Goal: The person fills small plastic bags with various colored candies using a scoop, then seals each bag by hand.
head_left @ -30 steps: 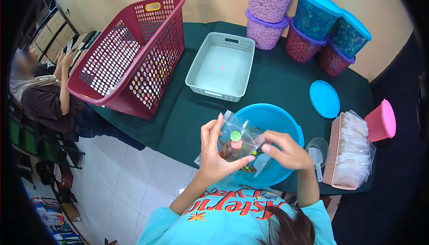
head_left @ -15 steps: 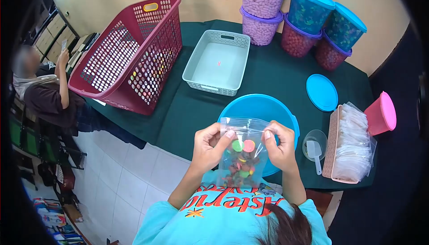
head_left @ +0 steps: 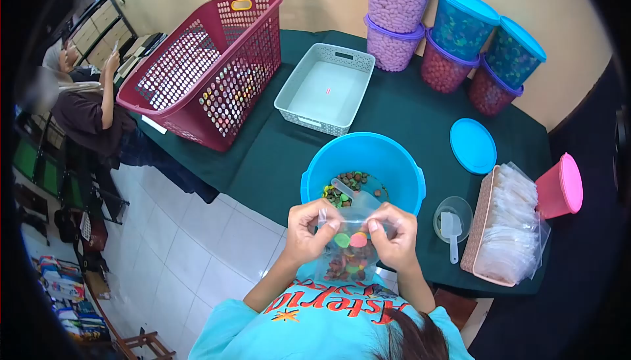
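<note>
hands: both narrow, pinching the top of the bag — my left hand (head_left: 307, 232) on the left side of the top edge, my right hand (head_left: 394, 235) on the right.
clear bag (head_left: 345, 268): hangs at the near side of the tub, in front of the shirt; coloured pieces low inside, a green disc and a pink one higher up.
just changed: my left hand has gone from cupping the bag's body to gripping its top, level with my right. i judge the mouth is being pressed shut, though i cannot tell if it is sealed.
blue tub (head_left: 404, 163): at 12 o'clock, just beyond my fingers, mixed pieces (head_left: 355, 179) inside.
in the way: a scoop (head_left: 361, 199) sits in the tub right behind my hands — and my fingers hide part of the bag's top.
3 o'clock: clear bowl (head_left: 440, 212) with a white scoop (head_left: 451, 232), then a basket (head_left: 478, 235) of flat bags (head_left: 516, 222).
2 o'clock: blue lid (head_left: 473, 145), lying flat.
1 o'clock: stacked lidded containers (head_left: 394, 5).
between 11 and 12: pale tray (head_left: 322, 90).
between 10 and 11: maroon basket (head_left: 269, 25).
10 o'clock: a person (head_left: 89, 113), well apart from me.
</note>
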The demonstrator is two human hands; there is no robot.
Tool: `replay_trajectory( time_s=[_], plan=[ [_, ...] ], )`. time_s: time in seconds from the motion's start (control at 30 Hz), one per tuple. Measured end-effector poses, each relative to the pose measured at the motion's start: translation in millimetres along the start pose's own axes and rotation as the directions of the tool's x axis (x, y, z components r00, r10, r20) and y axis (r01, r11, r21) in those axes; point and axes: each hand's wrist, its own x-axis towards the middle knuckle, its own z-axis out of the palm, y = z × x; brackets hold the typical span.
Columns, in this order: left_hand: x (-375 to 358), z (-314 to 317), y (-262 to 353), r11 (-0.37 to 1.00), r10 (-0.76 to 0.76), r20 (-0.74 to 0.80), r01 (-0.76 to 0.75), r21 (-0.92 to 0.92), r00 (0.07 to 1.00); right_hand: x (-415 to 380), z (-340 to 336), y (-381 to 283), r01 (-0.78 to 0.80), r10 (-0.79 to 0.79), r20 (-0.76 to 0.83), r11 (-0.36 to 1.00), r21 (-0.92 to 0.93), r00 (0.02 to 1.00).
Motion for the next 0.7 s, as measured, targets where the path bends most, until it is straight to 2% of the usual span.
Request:
replay_trajectory(
  time_s=[0.03,0.07,0.1,0.17,0.23,0.3,0.37,0.4,0.43,0.5,0.57,0.63,0.7],
  plan=[
    [-3,3,1,0.999,-0.018,0.015,0.018,-0.038,1.000,-3,-1,-1,-0.001,0.001,0.012,1.000,-0.001,1.000],
    [-6,4,6,0.997,-0.025,0.073,0.020,0.078,0.997,-7,-1,-1,0.009,-0.008,0.047,1.000,-0.007,0.999],
    [-11,7,6,0.996,-0.055,0.086,0.049,0.072,0.995,-9,0,0,0.020,-0.019,0.084,1.000,-0.012,0.996],
    [-20,8,6,0.989,-0.064,0.056,0.055,0.138,0.996,-11,0,4,0.070,-0.064,0.132,0.997,-0.037,0.989],
    [-26,7,12,0.979,-0.032,0.017,0.027,0.201,0.999,-13,4,11,0.004,-0.019,0.151,0.995,0.102,0.988],
    [-33,4,15,0.965,-0.008,-0.017,0.012,0.263,1.000,-13,10,6,0.001,-0.028,0.220,0.992,0.123,0.975],
    [-37,-4,16,0.972,-0.001,-0.025,0.007,0.236,1.000,-13,23,-8,-0.269,0.224,0.203,0.935,0.232,0.953],
    [-39,-9,17,0.973,-0.004,-0.007,0.005,0.230,1.000,-12,26,-3,-0.155,0.115,0.219,0.972,0.176,0.969],
    [-42,-13,19,0.971,0.011,-0.027,-0.005,0.239,1.000,-11,28,-3,-0.146,0.100,0.241,0.973,0.181,0.965],
    [-47,-23,25,0.974,-0.056,0.010,0.052,0.219,0.998,-9,36,-5,-0.076,0.046,0.272,0.992,0.103,0.961],
    [-53,-38,30,0.961,-0.033,0.012,0.029,0.276,0.999,-6,51,-8,-0.025,0.007,0.284,0.998,0.060,0.959],
    [-60,-54,36,0.899,0.046,-0.043,-0.022,0.438,0.998,-4,71,-14,0.042,-0.019,0.301,0.997,-0.072,0.954],
    [-71,-72,50,0.868,0.049,-0.083,-0.001,0.497,0.995,-2,90,-20,0.070,-0.040,0.310,0.994,-0.086,0.950]
  ],
)
